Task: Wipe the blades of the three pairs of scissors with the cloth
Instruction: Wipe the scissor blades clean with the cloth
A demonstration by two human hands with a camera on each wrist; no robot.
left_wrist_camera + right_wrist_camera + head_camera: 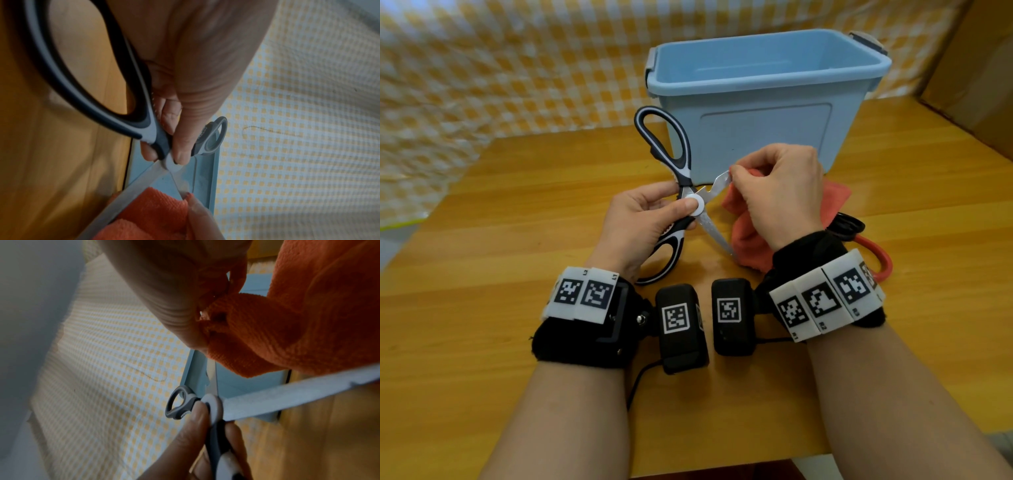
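The black-and-white scissors (pixel 681 202) are gripped at the pivot by the left hand (pixel 640 219), thumb pressed on the white pivot disc, with the blades spread wide just in front of the blue bin (pixel 763 102). The orange cloth (pixel 750 236) is pinched by the right hand (pixel 780 195) around the upper blade (pixel 719 183), close to its tip. The lower blade (pixel 714 233) points back toward the wrists, away from the bin.

The wipe is judged best drawn from pivot to tip, with cloth kept between fingers and cutting edge and the pivot held steady.

Room is tight against the bin wall; open tabletop (pixel 517 205) lies to the bin's left. Red-handled scissors (pixel 873 253) lie in front of the bin, under the right wrist.
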